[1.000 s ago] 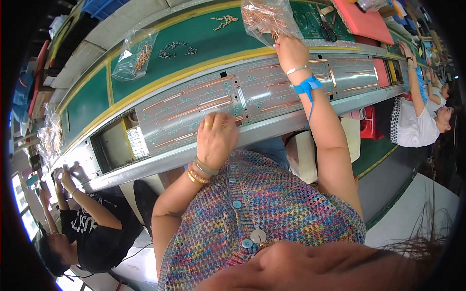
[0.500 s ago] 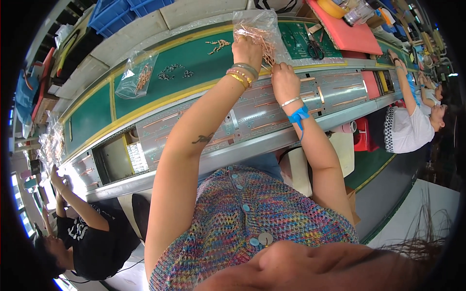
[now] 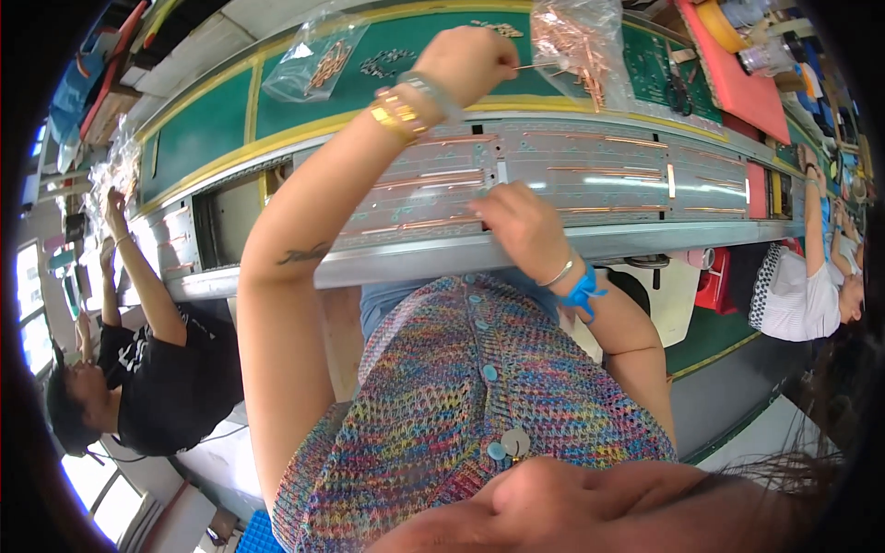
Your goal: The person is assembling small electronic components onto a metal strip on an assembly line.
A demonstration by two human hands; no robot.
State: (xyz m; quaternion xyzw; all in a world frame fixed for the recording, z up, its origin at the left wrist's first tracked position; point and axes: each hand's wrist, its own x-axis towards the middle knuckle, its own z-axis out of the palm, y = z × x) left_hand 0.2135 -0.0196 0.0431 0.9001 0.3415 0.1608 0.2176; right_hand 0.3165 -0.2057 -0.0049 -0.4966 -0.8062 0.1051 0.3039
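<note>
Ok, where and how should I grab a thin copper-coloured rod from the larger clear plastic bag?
Probably pinch one by its near end, coming from your side and slightly above: the thin copper-coloured rods bunch at the near edge of the larger clear plastic bag, some with ends pointing toward you.

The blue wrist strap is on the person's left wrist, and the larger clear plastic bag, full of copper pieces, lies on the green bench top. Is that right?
The side is wrong: the head view shows the blue wrist strap at the wrist of the right hand. The larger clear plastic bag of copper pieces does lie on the green bench top.
</note>
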